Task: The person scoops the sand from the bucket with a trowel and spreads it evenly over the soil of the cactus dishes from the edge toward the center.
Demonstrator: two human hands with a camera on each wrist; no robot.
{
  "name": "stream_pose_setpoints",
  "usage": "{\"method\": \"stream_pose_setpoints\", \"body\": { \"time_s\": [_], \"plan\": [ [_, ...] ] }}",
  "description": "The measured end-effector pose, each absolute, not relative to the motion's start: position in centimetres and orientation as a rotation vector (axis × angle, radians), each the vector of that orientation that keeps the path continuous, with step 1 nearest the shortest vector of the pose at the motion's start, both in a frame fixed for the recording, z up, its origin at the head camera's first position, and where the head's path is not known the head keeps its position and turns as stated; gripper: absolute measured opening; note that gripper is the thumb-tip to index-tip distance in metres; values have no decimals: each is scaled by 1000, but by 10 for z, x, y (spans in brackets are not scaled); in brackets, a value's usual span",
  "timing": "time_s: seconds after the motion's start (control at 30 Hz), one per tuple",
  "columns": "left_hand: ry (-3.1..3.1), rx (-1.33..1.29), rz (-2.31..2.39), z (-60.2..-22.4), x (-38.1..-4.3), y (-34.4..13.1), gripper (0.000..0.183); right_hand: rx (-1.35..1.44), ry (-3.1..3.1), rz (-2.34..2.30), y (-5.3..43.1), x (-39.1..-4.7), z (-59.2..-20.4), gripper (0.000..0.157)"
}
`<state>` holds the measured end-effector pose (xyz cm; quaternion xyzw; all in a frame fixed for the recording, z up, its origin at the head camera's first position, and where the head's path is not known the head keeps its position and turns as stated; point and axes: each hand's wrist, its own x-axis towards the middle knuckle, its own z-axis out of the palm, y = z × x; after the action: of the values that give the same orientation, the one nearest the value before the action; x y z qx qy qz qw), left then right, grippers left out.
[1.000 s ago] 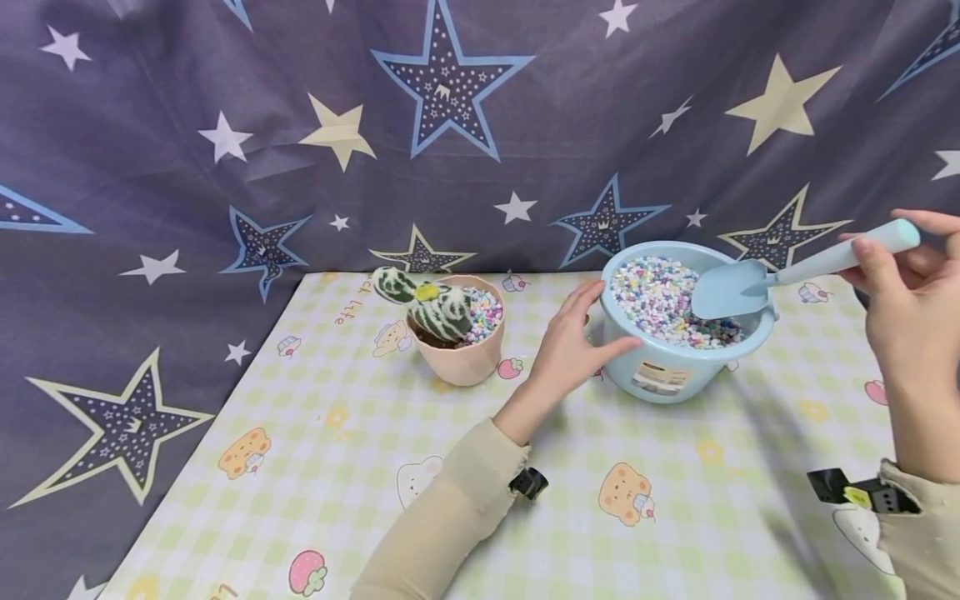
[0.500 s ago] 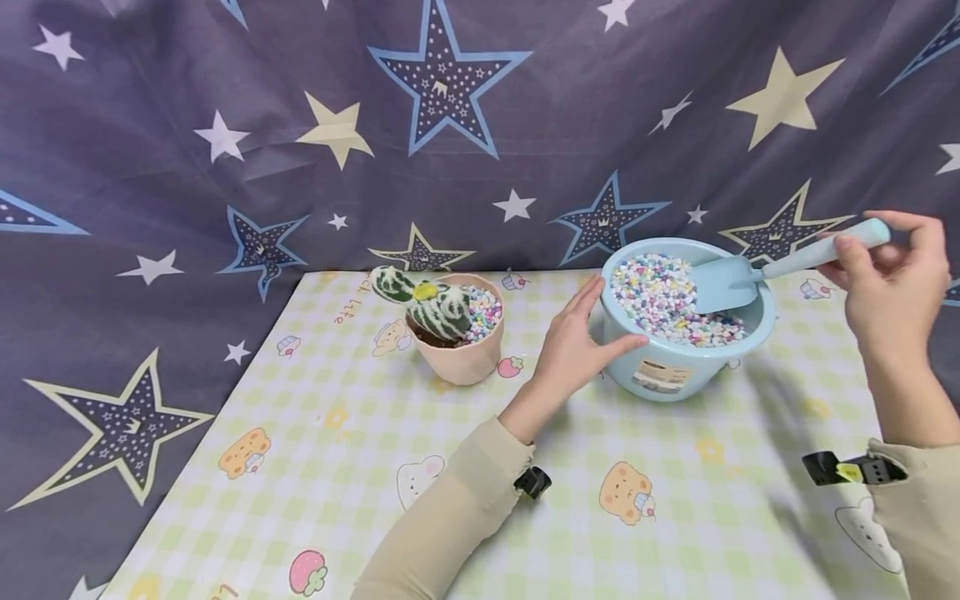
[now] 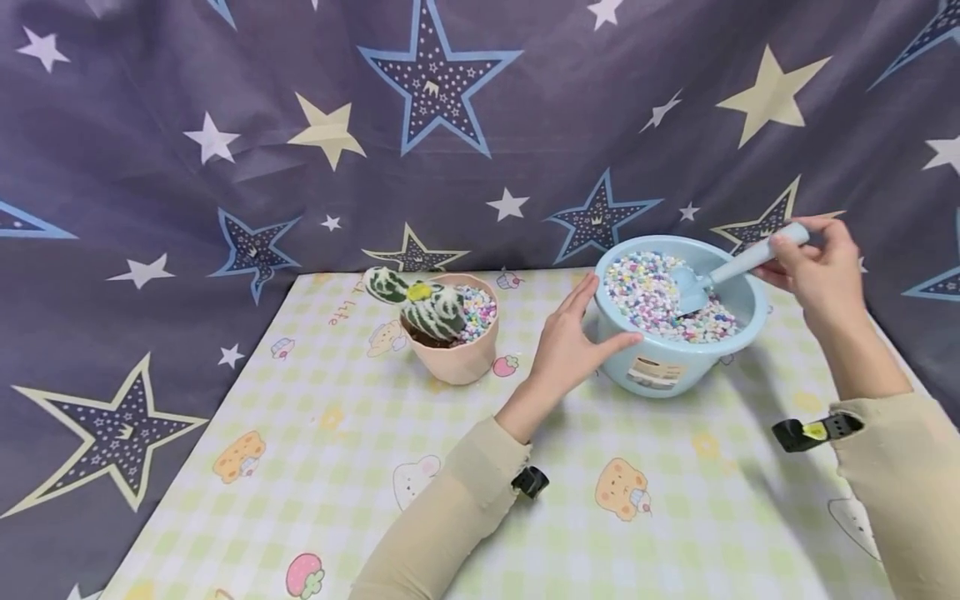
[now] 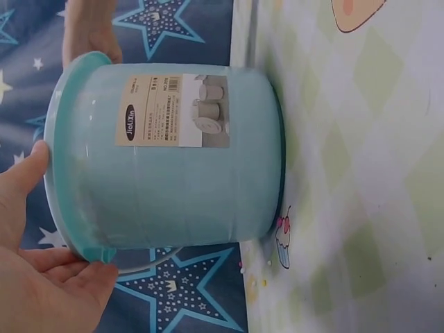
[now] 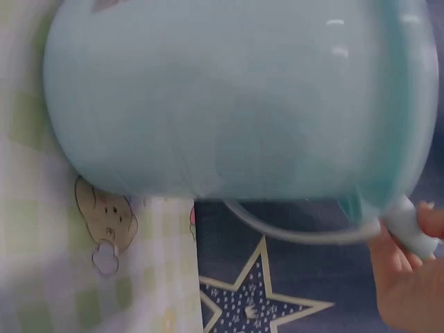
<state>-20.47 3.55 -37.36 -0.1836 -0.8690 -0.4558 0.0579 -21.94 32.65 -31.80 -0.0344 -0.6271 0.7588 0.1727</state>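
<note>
A light blue bucket [image 3: 697,355] stands at the table's right back, filled with multicoloured pebbles [image 3: 637,287]. My left hand [image 3: 570,346] touches its near left side, thumb at the front rim and fingers stretched along the left wall. The left wrist view shows those fingertips at the rim beside the bucket's handle lug [image 4: 104,254]. With my right hand [image 3: 828,271] I pinch the handle of a light blue garden trowel [image 3: 738,265] above the right rim. Its blade tip is sunk among the pebbles. In the right wrist view the bucket [image 5: 208,104] covers the blade.
Left of the bucket stands a pink pot [image 3: 457,363] with a striped cactus [image 3: 435,317] leaning left and coloured pebbles around it. A checked cloth [image 3: 337,500] covers the table. A star-patterned curtain [image 3: 525,125] hangs close behind.
My right hand has moved left and brought the trowel with it, farther into the bucket; its blade has gone down into the pebbles. My left hand stays at the bucket.
</note>
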Motion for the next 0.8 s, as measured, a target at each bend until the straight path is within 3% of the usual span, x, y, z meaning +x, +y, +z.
{"method": "stream_pose_setpoints", "body": {
  "time_s": [0.53, 0.8],
  "plan": [
    [-2699, -543, -1295, -367, -204, 33, 94, -81, -1637, 2408, 338, -209, -325, 36],
    [-2709, -520, -1268, -369, -204, 32, 94, -67, -1519, 2454, 341, -206, -327, 33]
  ]
}}
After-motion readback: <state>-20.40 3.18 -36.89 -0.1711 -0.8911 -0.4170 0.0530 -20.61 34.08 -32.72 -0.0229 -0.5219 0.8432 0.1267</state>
